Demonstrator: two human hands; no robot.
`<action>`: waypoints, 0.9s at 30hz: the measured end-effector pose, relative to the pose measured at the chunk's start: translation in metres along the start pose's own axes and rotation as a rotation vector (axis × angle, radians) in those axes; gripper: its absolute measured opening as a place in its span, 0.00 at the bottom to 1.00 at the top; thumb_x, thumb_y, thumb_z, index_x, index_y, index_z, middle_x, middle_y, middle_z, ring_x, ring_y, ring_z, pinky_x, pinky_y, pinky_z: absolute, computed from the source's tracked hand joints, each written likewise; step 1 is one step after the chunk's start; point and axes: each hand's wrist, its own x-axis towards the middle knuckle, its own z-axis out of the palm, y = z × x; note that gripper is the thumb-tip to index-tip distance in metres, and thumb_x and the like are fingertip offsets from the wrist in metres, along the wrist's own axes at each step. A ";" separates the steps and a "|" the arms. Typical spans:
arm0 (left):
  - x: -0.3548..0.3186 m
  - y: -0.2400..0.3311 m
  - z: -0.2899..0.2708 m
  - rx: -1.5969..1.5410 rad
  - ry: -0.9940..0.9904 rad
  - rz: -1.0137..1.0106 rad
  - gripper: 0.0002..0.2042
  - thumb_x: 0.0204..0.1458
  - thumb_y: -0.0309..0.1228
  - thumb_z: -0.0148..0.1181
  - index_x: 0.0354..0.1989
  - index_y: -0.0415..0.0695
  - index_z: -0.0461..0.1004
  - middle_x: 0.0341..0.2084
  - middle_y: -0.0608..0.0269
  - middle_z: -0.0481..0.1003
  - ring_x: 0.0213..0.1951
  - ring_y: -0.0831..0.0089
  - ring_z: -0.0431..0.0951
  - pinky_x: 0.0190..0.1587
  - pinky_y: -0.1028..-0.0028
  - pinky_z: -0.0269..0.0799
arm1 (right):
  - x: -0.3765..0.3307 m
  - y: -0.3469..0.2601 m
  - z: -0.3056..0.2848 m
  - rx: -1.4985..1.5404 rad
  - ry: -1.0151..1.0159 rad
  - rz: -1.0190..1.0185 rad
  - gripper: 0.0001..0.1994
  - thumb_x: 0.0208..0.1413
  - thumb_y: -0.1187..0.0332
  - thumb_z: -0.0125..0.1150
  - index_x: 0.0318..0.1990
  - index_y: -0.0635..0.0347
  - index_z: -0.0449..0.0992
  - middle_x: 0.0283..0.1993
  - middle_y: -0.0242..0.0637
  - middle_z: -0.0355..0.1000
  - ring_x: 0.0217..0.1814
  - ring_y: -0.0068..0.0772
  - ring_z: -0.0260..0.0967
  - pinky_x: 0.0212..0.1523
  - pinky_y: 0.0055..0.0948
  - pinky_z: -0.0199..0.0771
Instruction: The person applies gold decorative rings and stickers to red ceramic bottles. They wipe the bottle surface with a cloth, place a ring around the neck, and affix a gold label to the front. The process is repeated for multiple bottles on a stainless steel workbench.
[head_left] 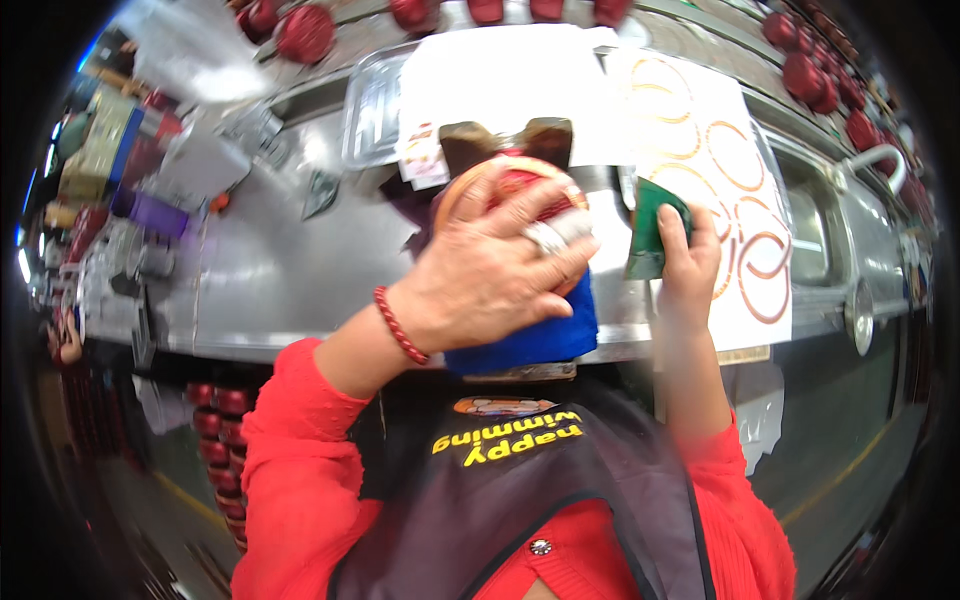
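Note:
My left hand (500, 250) lies over a round red piece with an orange rim (463, 183), its fingers curved across the top and holding it. White tape wraps one or more of its fingers. The round piece rests over a blue cloth (525, 345) at the table's near edge, and my hand hides much of it. Just beyond stand two brown, glossy blocks (548, 140). To the right, my right hand (690, 250) is raised, pinching a dark green sheet (648, 228) between thumb and fingers, apart from the round piece. What the sheet is made of is unclear.
Several thin orange rings (735, 155) lie on white paper (640, 130) at right. A clear plastic tray (370, 120) sits partly under another white sheet. A metal sink with a tap (880, 155) is far right. Round red items (305, 33) line the back. Crumpled green scrap (320, 192) lies left.

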 end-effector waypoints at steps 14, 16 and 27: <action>-0.135 -0.089 0.058 -0.089 0.025 -1.099 0.30 0.57 0.54 0.62 0.66 0.54 0.70 0.55 0.41 0.71 0.62 0.43 0.64 0.65 0.49 0.59 | -0.043 0.011 -0.019 -0.417 -0.312 -0.223 0.16 0.71 0.74 0.50 0.64 0.67 0.69 0.64 0.47 0.70 0.61 0.32 0.70 0.56 0.29 0.76; -0.121 -0.092 0.077 0.055 0.042 -0.949 0.26 0.57 0.52 0.63 0.60 0.54 0.75 0.54 0.42 0.72 0.62 0.44 0.65 0.64 0.46 0.58 | -0.041 0.009 -0.011 -0.403 -0.380 -0.220 0.19 0.70 0.78 0.47 0.66 0.67 0.68 0.72 0.52 0.64 0.67 0.37 0.68 0.58 0.31 0.78; -0.088 -0.014 0.005 -0.803 0.700 -0.859 0.09 0.59 0.25 0.64 0.45 0.40 0.72 0.39 0.58 0.78 0.43 0.73 0.79 0.46 0.71 0.76 | -0.037 0.006 0.006 -0.571 -0.587 -0.393 0.32 0.57 0.88 0.47 0.72 0.69 0.61 0.75 0.59 0.59 0.78 0.56 0.58 0.73 0.44 0.61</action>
